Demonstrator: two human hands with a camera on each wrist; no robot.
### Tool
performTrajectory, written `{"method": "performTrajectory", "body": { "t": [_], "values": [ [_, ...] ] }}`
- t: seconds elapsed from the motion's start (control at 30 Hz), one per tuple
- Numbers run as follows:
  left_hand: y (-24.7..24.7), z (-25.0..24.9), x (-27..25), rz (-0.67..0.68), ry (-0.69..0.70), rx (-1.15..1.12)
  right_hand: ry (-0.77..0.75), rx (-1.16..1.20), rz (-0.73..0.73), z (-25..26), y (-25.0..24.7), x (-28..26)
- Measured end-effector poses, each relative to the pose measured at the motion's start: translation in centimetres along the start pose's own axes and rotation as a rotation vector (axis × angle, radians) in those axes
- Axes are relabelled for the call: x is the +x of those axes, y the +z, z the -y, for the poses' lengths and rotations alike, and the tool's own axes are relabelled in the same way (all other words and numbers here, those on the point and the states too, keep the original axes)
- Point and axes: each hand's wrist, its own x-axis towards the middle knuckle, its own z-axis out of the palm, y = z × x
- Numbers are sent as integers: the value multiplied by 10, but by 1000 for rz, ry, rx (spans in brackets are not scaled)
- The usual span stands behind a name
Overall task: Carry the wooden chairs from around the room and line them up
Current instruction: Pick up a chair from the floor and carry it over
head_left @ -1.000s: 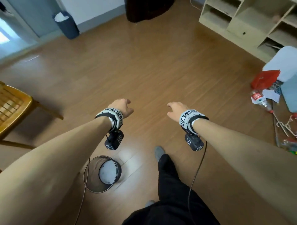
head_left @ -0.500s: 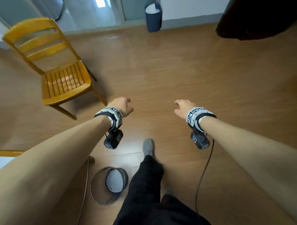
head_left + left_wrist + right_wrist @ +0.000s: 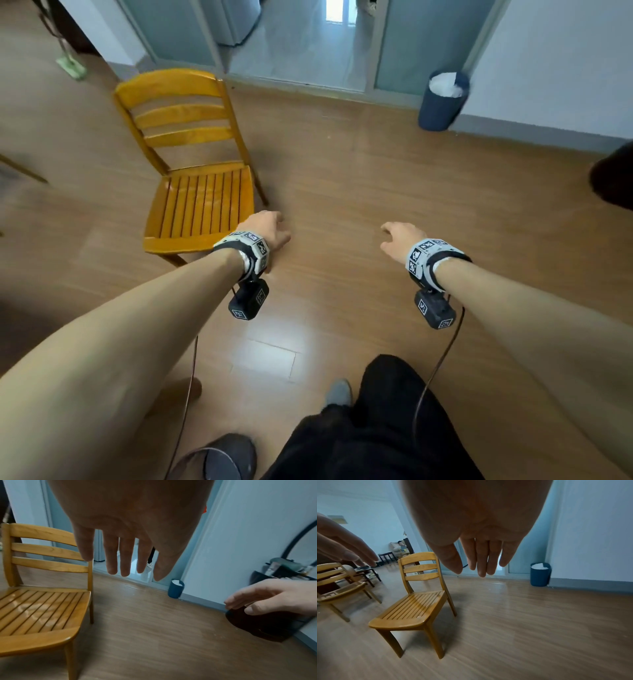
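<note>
A yellow wooden chair (image 3: pixel 202 202) with a slatted seat stands on the floor ahead and to the left, its back towards the glass door. It also shows in the left wrist view (image 3: pixel 39 609) and the right wrist view (image 3: pixel 418 601). A second wooden chair (image 3: pixel 339 586) stands further left. My left hand (image 3: pixel 270 228) hovers just off the near chair's front right corner, fingers relaxed, holding nothing. My right hand (image 3: pixel 397 236) hangs over bare floor to the right, fingers straight and empty.
A dark blue bin (image 3: pixel 443 101) with white waste stands by the wall near the glass door (image 3: pixel 301 41). A wire basket (image 3: pixel 219 462) sits on the floor by my left leg. A dark object (image 3: pixel 613 178) lies at the right edge. Small tables (image 3: pixel 387 557) stand far back.
My view has swung left: the chair has come from the left edge to the middle left, nearer my left hand. Both hands stay held out and empty.
</note>
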Motion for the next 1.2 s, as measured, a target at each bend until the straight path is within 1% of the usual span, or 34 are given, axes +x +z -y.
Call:
{"method": "performTrajectory", "body": {
  "t": [0.2,0.33,0.47,0.6,0.73,0.93,1.07,1.2],
  "values": [
    [-60,18,125,-25,-193,-61,-163,-66,50,39,-78,176],
    [-109,24,201,-55,-325,-115,-282,-83,54,77,-139,293],
    [-164,29,268,-93,-403,-158,-416,-164,56,118,-203,383],
    [-201,48,327,-110,-448,-195,-499,-240,70,164,-252,460],
    [-226,85,390,-117,-514,-235,-555,-264,101,213,-273,545],
    [-267,165,490,-124,-604,-378,-608,-354,153,308,-306,662],
    [-303,215,536,-158,-689,-418,-696,-386,172,382,-336,723],
    [-329,257,564,-180,-789,-466,-806,-424,206,456,-354,768]
  ]
}}
